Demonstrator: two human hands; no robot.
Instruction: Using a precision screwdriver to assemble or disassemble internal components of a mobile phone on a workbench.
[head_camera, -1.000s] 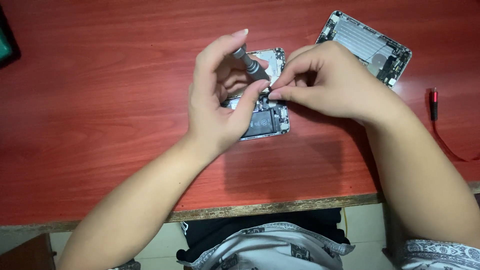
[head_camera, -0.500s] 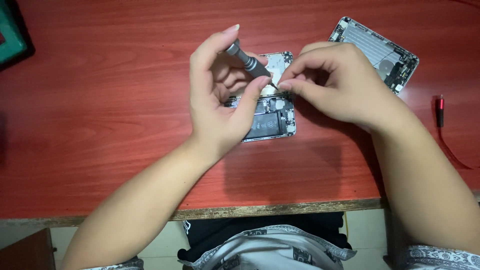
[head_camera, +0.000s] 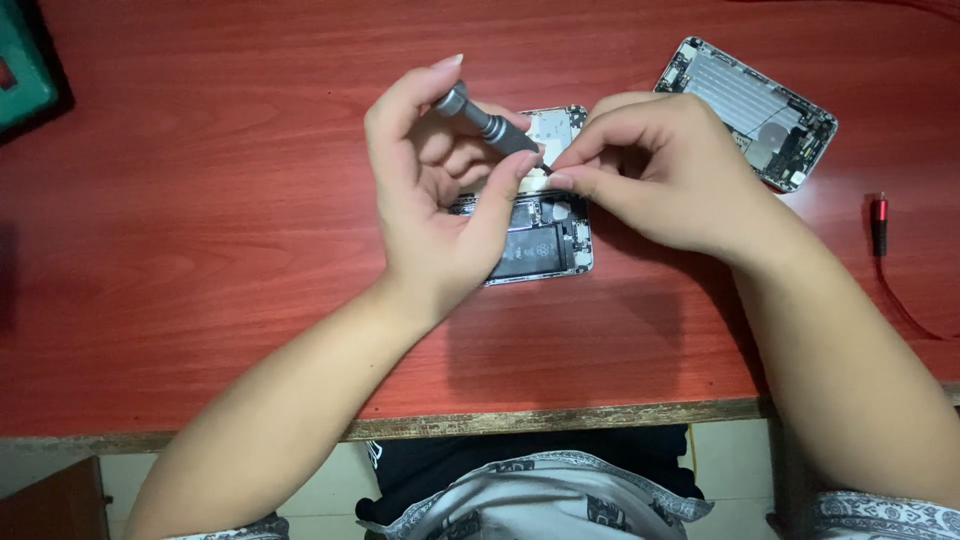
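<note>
Item 1: opened phone, back shell w/ battery showing, lies flat on the red desk approx. centre; all places below are rel. to it.

Item 2: your left hand, directly over the phone's left half; fingers curled shut round a small grey screwdriver, index tip capping its top end, shaft slanting down-right toward the phone's upper edge; bit tip hidden behind fingers.

Item 3: your right hand, over the phone's upper right; thumb & forefinger pinched together at the driver's tip; whether a screw or part sits in the pinch, can't tell, too small.

Item 4: second phone shell, opened, up and right of the phone, well apart.

Item 5: red-tipped cable, far right of it; green object, far left, at frame edge.

Risks, est.: driver is tilted, so bit may slip off a screw head & scratch the board or nick the battery; a tiny part in the pinch could drop, roll off the desk's near edge; phone isn't pinned, may skid under push.
</note>
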